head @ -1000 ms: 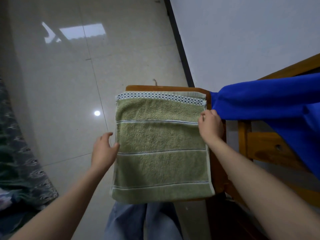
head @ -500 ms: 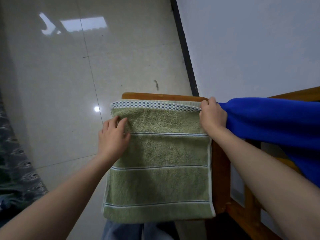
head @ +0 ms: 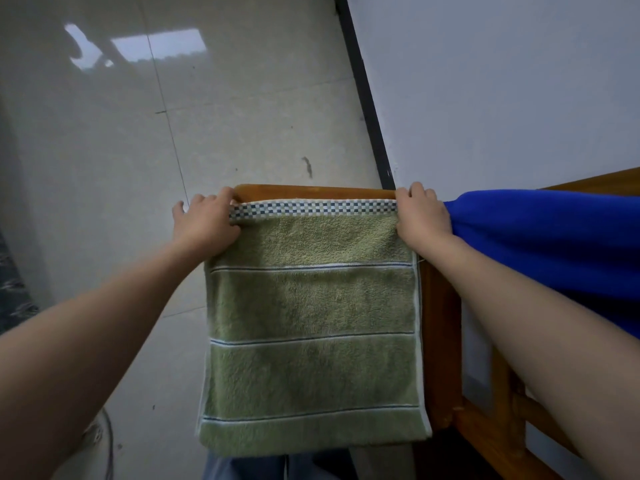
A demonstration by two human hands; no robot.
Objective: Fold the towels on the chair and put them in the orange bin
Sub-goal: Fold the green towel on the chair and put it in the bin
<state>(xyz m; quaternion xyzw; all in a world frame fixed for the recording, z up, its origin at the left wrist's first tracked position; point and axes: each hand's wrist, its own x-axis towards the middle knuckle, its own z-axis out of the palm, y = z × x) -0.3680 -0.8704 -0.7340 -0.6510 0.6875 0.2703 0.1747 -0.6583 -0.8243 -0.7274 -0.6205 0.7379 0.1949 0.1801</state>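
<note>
Arms outstretched mid-frame, left hand [head: 204, 225] and right hand [head: 421, 218] grip the green towel's [head: 311, 323] upper corners, fingers curled over its edge.

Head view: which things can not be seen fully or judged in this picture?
- The orange bin: nowhere in the head view.
- Seat of the chair: covered by the green towel; only wooden edges show.
- The blue towel: cut off by the right edge.
- Far corners of the green towel: hidden by the left hand and right hand gripping them.
</note>
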